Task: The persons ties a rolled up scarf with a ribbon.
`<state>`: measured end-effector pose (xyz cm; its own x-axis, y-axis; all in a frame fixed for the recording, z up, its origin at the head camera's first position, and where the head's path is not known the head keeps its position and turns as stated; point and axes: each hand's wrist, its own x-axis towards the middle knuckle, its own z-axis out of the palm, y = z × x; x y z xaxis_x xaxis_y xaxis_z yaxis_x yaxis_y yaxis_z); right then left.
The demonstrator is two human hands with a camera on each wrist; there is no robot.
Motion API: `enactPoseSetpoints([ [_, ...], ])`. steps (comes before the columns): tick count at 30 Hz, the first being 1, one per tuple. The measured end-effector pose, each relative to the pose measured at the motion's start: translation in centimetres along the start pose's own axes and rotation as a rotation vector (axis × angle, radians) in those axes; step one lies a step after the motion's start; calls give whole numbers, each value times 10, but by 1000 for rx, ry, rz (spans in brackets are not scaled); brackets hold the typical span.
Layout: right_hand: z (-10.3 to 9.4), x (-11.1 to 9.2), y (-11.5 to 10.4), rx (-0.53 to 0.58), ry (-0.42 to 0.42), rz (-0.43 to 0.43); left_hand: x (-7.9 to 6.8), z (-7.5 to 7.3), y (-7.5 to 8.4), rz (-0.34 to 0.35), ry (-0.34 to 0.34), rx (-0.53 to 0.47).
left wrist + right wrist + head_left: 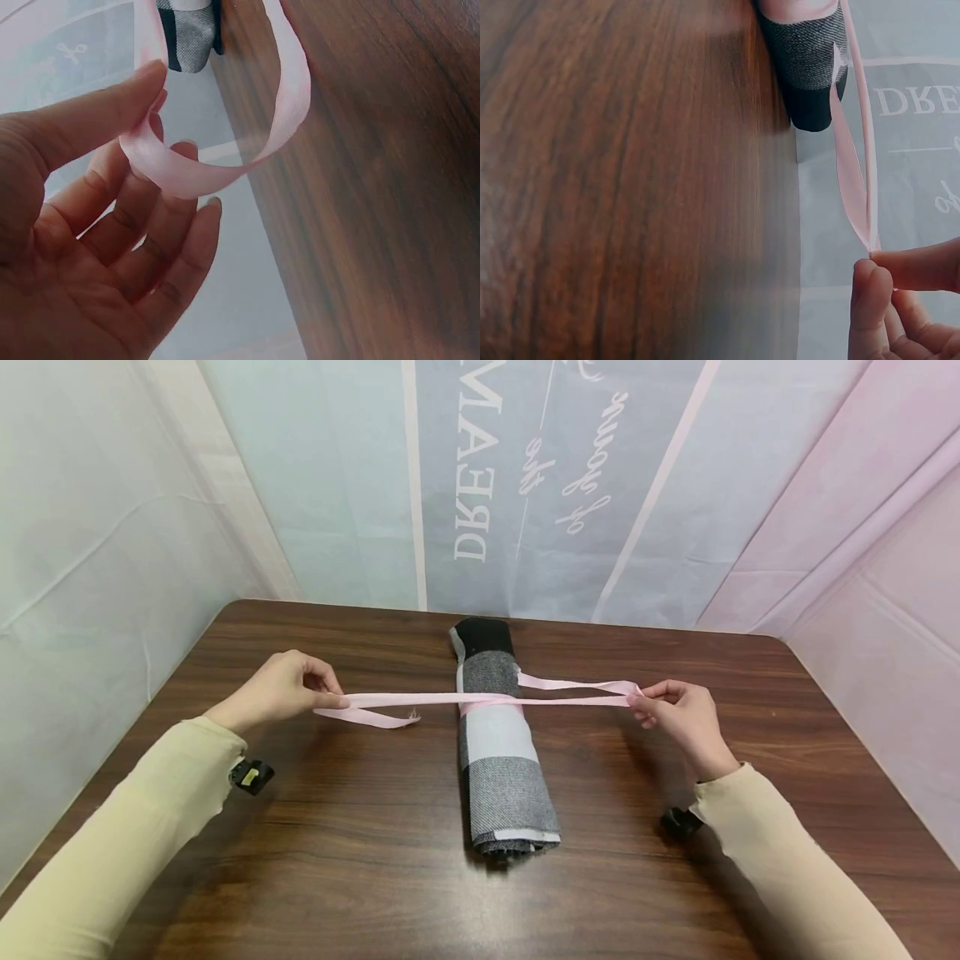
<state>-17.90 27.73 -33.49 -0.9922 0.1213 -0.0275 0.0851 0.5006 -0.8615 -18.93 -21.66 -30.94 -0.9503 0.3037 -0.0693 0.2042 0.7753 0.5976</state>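
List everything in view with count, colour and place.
Woodgrain table: one, brown, central.
Rolled checked woven cloth: one, black, grey and white, on table.
Flat fabric ribbon: one, pale pink, around cloth, extending both sides.
Lettered hanging backdrop: one, mainly greyish blue, behind table.
Hanging side sheets: two, pale, flanking table.
Long sleeves: two, pale yellow, lower sides.
Wrist devices: two, black, by sleeves.
Left hand: one, pinching ribbon's left side.
Right hand: one, pinching ribbon's right side.

Present were two hands [292,687] [686,718], two sleeves [150,818] [787,856], two wrist devices [252,776] [681,823], one cloth roll [512,789], one pink ribbon [408,699], one table [360,860].
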Motion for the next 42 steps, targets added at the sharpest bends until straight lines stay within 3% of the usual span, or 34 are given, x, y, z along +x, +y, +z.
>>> enactPoseSetpoints([
  [8, -4, 1, 5, -54, -16, 38, -6, 1, 0, -49, -32, 16],
  [19, -11, 4, 12, -120, -18, 99, -7, 0, 3, -86, -1, 45],
  [28, -8, 3, 16, -53, -12, 117, -8, 4, 2, -103, 14, 89],
  [34, 2, 4, 14, 73, -84, 91, -7, 19, 7, -55, 8, 126],
  [42, 10, 9, 13, 71, -155, 103, 1, 32, 19, -25, -18, 159],
])
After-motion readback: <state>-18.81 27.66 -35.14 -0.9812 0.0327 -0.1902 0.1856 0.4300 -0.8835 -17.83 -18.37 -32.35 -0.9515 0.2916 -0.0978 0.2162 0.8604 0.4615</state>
